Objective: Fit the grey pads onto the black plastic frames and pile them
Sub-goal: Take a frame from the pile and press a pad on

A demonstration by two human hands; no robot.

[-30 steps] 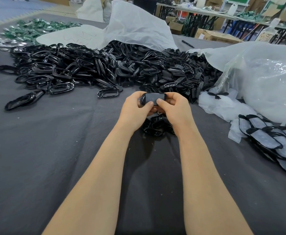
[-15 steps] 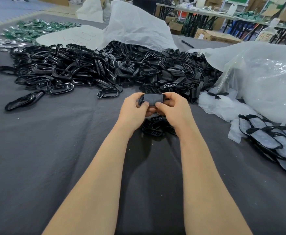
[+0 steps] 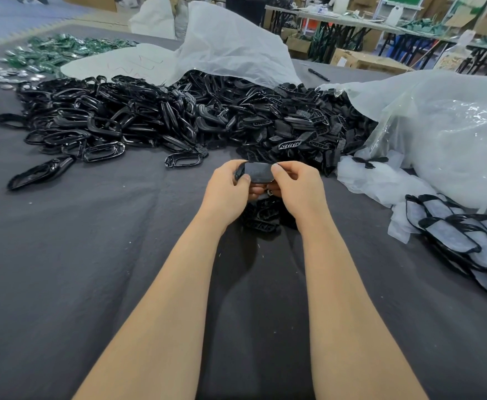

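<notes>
Both hands hold one black plastic frame with a grey pad (image 3: 258, 171) above the middle of the table. My left hand (image 3: 230, 189) grips its left end, thumb on top. My right hand (image 3: 297, 186) pinches its right end. Just below the hands lies a small pile of black parts (image 3: 261, 219), partly hidden by my fingers. A big heap of loose black frames (image 3: 155, 119) spreads across the far side of the table. At the right edge sits a pile of frames fitted with grey pads (image 3: 461, 235).
The table has a dark grey cloth (image 3: 92, 255). White plastic sheets (image 3: 227, 44) lie behind the heap, and a clear plastic bag (image 3: 453, 134) sits at the right. Green parts (image 3: 54, 50) lie far left. A black pen (image 3: 318, 75) rests at the back.
The framed pad has tilted slightly in my hands and my thumbs have shifted along its top edge. My arms stay in the same place.
</notes>
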